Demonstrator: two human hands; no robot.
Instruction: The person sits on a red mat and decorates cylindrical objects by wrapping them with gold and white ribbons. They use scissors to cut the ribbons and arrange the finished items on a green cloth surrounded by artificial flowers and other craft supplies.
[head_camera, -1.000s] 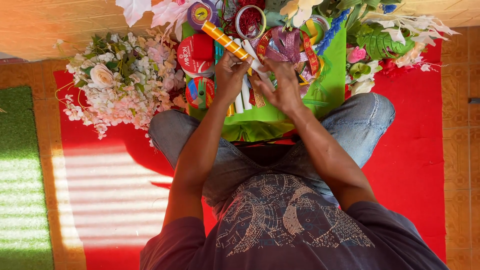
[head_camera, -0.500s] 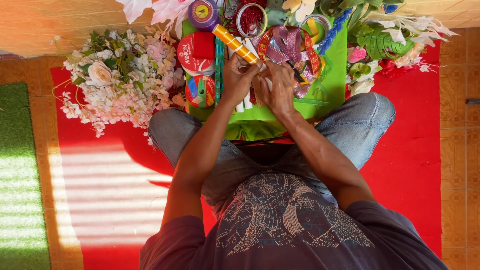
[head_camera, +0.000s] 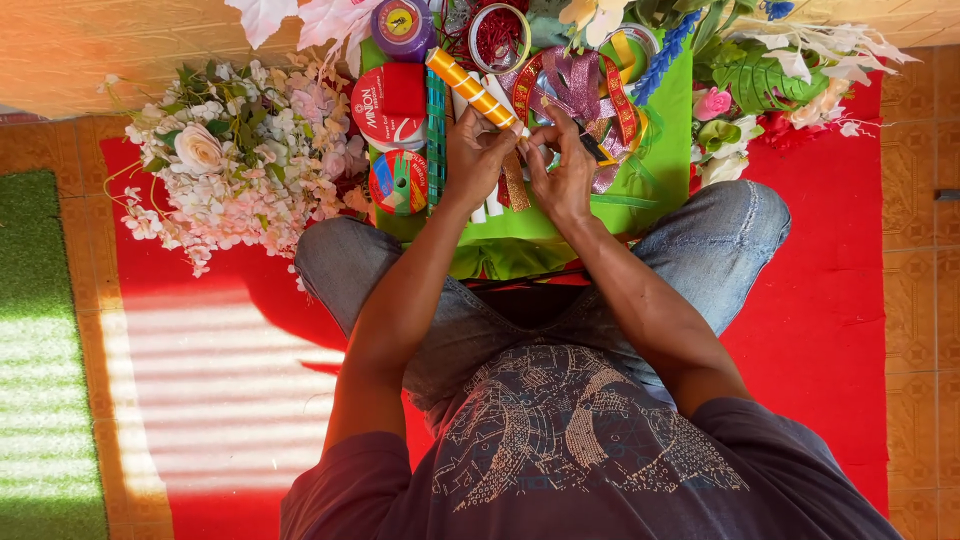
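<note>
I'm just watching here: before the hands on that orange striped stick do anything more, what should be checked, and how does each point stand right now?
1. Left hand grips the orange stick: ok.
2. Right hand meets the left at the stick's lower end: ok.
3. What the right fingers pinch: cannot tell.
4. Stick free of the red ribbon roll: ok.
5. Green cloth lies over the lap: ok.
6. White flowers lie away from both hands: ok.
</note>
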